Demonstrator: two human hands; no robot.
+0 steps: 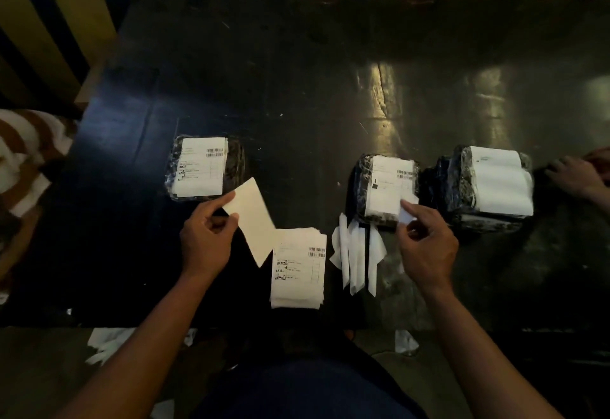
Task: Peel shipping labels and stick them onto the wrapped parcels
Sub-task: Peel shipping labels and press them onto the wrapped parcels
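Labels (298,268): stack on table (297,72), barcodes show, words too blurry | left hand (206,237) pinches blank sheet (252,220) | right hand (427,247) pinches label corner on middle parcel (384,187)

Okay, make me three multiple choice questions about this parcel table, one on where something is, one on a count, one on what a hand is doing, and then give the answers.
1. Where is the label stack?
A. Between the two hands
B. On the right parcel
C. On the floor

2. How many wrapped parcels lie on the table?
A. One
B. Three
C. Five

3. What is the left hand doing?
A. Lying flat on the table
B. Pressing a parcel
C. Pinching a blank sheet

Answers: 1 A, it lies near the front edge, between left hand and right hand. 2 B, left parcel, middle parcel, right parcel. 3 C, thumb and fingers grip the blank sheet.
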